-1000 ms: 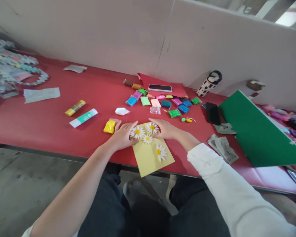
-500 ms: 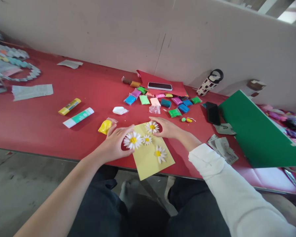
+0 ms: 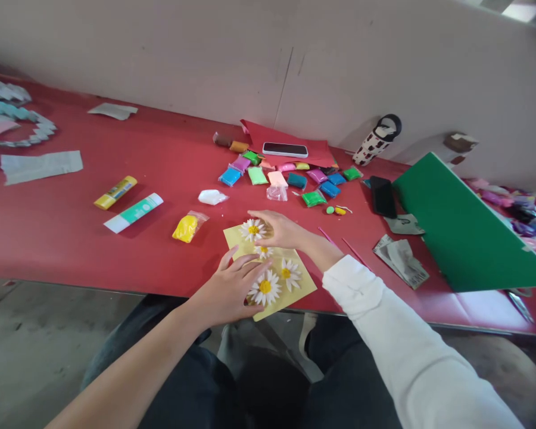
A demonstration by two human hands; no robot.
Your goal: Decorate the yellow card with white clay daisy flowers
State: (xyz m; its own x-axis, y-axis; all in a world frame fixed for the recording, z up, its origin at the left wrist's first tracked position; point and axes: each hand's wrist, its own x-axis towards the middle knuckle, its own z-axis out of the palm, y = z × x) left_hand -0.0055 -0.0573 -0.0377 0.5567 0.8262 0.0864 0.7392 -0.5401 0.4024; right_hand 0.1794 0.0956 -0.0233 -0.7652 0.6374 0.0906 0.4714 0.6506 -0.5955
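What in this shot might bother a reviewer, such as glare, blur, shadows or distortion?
In the head view, pale glare washes the red table beside the green board; a bright patch burns out the top right corner; the wide lens bows the table's front edge; the left hand and right hand look reasonably sharp.

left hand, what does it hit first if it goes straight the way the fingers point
The left hand would probably meet the small daisy on the yellow card first, though depth is unclear and it might pass over it to the right hand.
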